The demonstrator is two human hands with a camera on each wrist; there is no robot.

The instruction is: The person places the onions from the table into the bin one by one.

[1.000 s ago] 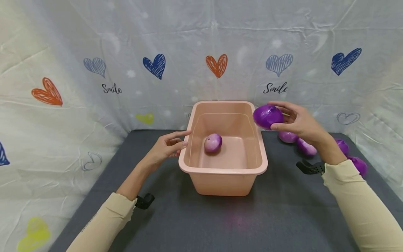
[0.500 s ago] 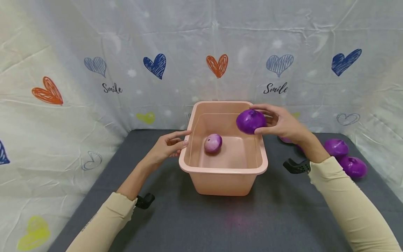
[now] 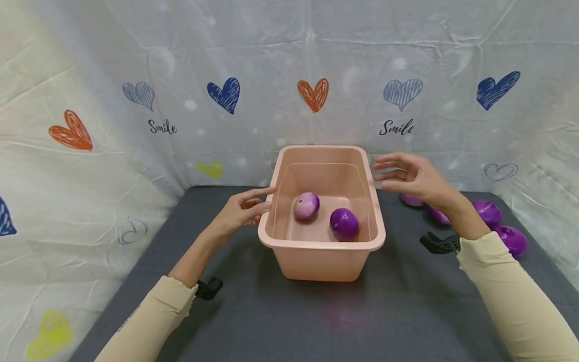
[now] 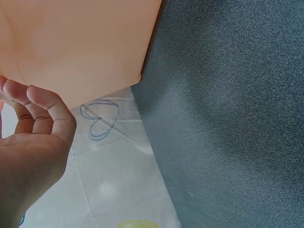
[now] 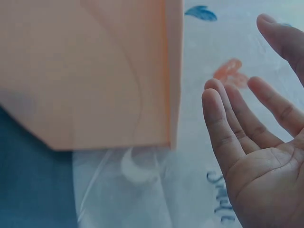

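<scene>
In the head view a peach plastic tub (image 3: 321, 262) stands mid-table with two red onions in it. The paler onion (image 3: 306, 206) lies on the left, the deep purple onion (image 3: 344, 224) nearer the front right. My left hand (image 3: 239, 208) holds the tub's left rim, index finger and thumb at the edge; in the left wrist view its bent fingers (image 4: 45, 97) meet the tub's outer wall. My right hand (image 3: 413, 176) hovers beside the right rim, fingers parted and holding nothing. The right wrist view shows its bare palm (image 5: 268, 180) close to the tub wall.
Several more red onions (image 3: 510, 240) lie on the dark tablecloth (image 3: 316, 322) at the right, partly behind the right forearm. A white sheet (image 3: 267, 60) printed with hearts hangs right behind the tub and along both sides.
My right hand carried the deep purple onion left over the tub and let it go inside. It has drawn back to the right. The left hand stays at the rim.
</scene>
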